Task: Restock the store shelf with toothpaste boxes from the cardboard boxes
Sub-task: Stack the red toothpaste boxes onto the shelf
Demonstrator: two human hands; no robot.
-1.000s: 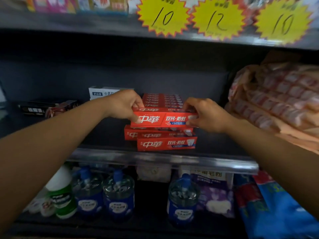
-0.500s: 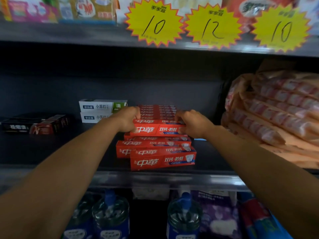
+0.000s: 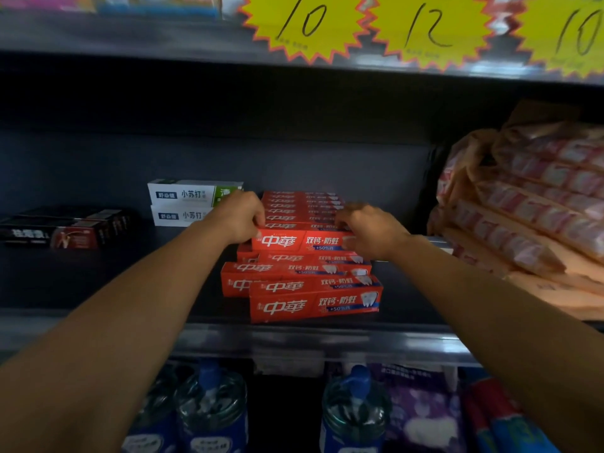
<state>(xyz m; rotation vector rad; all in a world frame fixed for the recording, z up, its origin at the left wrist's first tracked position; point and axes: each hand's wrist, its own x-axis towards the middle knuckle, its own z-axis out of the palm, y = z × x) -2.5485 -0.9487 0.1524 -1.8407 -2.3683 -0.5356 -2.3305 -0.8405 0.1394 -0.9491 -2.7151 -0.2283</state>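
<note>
- Head view: both forearms reach forward and up from the bottom corners of the frame onto the middle shelf (image 3: 98, 273), converging on a stack of red toothpaste boxes.
- The left hand (image 3: 240, 217) grips the left end of the top red box (image 3: 299, 240), fingers curled over its upper edge and wrist slightly bent.
- The right hand (image 3: 367, 228) grips the right end of the same box, fingers curled over the top and thumb side covering the end of the label.
- The hands are apart, one at each end of the box, which sits on top of the stack and is level.
- The stack of red boxes (image 3: 313, 299) stands near the shelf's front edge, about midway along it; lower boxes are staggered, the lowest front one closest to the edge.
- More red boxes (image 3: 302, 206) lie flat in a row behind the held one, toward the back wall.
- Each red box front reads "中華" in white, then "双钙·防蛀" and "+50%" on a blue band, with a tooth picture at the right end.
- Two white-and-green boxes (image 3: 186, 204) are stacked left of the left hand, printed "小苏打".
- Dark boxes (image 3: 65, 228) lie toward the shelf's left end; their writing is too blurred to read.
- Pink-wrapped packs (image 3: 529, 207) are piled at the shelf's right end.
- Yellow starburst price tags (image 3: 304, 24) hang on the upper shelf's edge, handwritten "10", "12", "10".
- Blue-capped bottles (image 3: 212, 410) stand on the shelf below.
</note>
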